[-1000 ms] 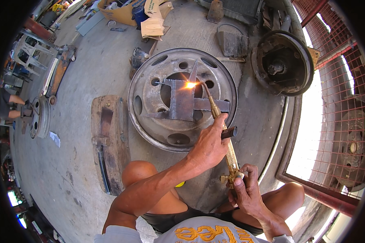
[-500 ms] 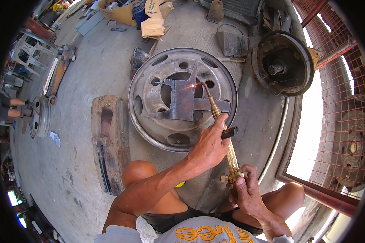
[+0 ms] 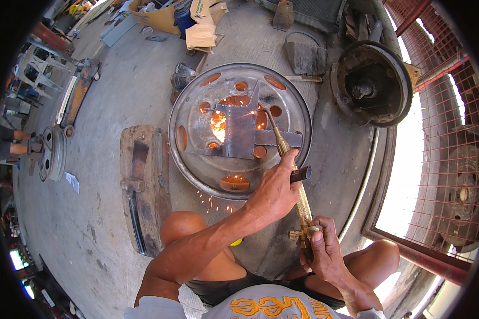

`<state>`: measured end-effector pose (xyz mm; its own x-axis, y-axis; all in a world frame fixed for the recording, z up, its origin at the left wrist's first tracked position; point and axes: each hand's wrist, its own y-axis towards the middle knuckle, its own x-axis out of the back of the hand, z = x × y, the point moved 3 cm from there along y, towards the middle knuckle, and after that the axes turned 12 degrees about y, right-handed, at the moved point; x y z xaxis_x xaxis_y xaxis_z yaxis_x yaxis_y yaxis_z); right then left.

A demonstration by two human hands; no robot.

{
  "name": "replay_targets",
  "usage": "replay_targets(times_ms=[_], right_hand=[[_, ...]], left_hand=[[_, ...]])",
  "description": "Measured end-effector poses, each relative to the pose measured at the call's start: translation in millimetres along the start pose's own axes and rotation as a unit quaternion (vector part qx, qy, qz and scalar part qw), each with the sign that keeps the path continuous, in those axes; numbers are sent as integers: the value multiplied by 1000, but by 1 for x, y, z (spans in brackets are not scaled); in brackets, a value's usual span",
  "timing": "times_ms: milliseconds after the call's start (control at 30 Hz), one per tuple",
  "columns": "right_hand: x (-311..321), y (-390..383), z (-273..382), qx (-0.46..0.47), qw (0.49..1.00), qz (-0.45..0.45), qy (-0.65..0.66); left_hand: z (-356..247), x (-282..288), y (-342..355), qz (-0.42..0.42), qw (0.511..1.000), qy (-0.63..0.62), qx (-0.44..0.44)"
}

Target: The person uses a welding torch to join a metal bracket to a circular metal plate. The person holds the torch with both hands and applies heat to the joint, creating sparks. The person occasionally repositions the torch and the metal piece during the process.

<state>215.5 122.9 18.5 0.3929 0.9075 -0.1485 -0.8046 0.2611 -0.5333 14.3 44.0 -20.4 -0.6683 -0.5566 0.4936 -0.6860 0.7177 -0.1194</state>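
Observation:
My left hand is wrapped round the upper body of a brass cutting torch. A short dark tube sticks out beside its fingers. Lower down, my right hand grips the torch's rear end by the valve knobs. The bent tip touches or nearly touches the upper right part of a cut steel plate, where a small bright spot glows. This plate lies flat across a steel wheel rim. Orange light fills the rim's holes, and sparks scatter at its near side.
Left of the rim lies a worn board with a dark handle on it. A brake drum sits at the right, near a red mesh fence. Cardboard and a metal block stand at the back. A pale hose runs along the right.
Bright flame and orange light now show through the rim's holes, and sparks fly out at its near and left edges. Both hands and the torch have hardly moved.

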Motion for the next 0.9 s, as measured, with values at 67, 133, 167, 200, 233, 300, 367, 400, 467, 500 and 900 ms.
replay_targets(times_ms=[67, 133, 167, 200, 233, 300, 367, 400, 467, 500, 900], right_hand=[[0, 0, 0, 7, 1000, 1, -6], [0, 1, -1, 7, 1000, 1, -4], [0, 1, -1, 7, 1000, 1, -2], [0, 1, -1, -1, 1000, -1, 5], [0, 1, -1, 8, 1000, 1, -3], [0, 1, -1, 0, 1000, 0, -1], [0, 2, 0, 13, 1000, 5, -9], [0, 2, 0, 6, 1000, 5, -3], [0, 3, 0, 15, 1000, 7, -10], [0, 2, 0, 7, 1000, 6, -1], [-1, 4, 1, 5, 1000, 9, -2]], left_hand=[[0, 0, 0, -3, 1000, 5, -2], [0, 1, 0, -4, 1000, 8, -3], [0, 1, 0, -4, 1000, 9, -3], [-1, 2, 0, -4, 1000, 10, -3], [-1, 2, 0, -5, 1000, 5, -3], [-1, 2, 0, -7, 1000, -3, -3], [-2, 3, 0, -15, 1000, 6, -12], [-2, 3, 0, -18, 1000, 10, -16], [-2, 3, 0, -16, 1000, 10, -16], [-2, 4, 0, -15, 1000, 10, -16], [0, 5, 0, -6, 1000, 5, -1]])
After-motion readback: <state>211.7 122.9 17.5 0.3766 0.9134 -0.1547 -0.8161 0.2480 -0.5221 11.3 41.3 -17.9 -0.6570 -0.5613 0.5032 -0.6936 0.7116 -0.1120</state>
